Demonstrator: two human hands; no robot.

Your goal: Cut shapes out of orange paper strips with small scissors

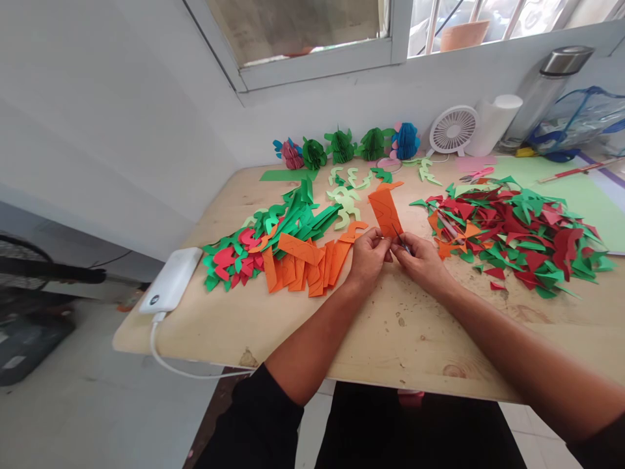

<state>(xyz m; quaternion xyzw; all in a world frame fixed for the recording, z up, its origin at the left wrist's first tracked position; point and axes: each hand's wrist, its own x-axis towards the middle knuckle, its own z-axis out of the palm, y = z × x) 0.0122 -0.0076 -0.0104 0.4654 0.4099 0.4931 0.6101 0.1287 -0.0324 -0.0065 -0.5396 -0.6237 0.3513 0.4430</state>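
Observation:
An orange paper piece (384, 210) with curved lines drawn on it stands up from between my hands. My left hand (370, 252) pinches its lower edge. In my right hand (416, 255) are small scissors (402, 242), whose blades meet the paper's lower right part; the handles are mostly hidden by my fingers. Left of my hands lie several orange paper strips (299, 249), and behind them a heap of folded green paper (293, 218). Red cut shapes (224, 260) lie at that heap's left end.
A wide pile of red and green scraps (532, 234) spreads on the right. A white power bank (170, 280) sits at the table's left edge, its cable hanging below. Honeycomb paper figures (340, 146), a small fan (454, 130) and a bottle (547, 98) stand along the wall.

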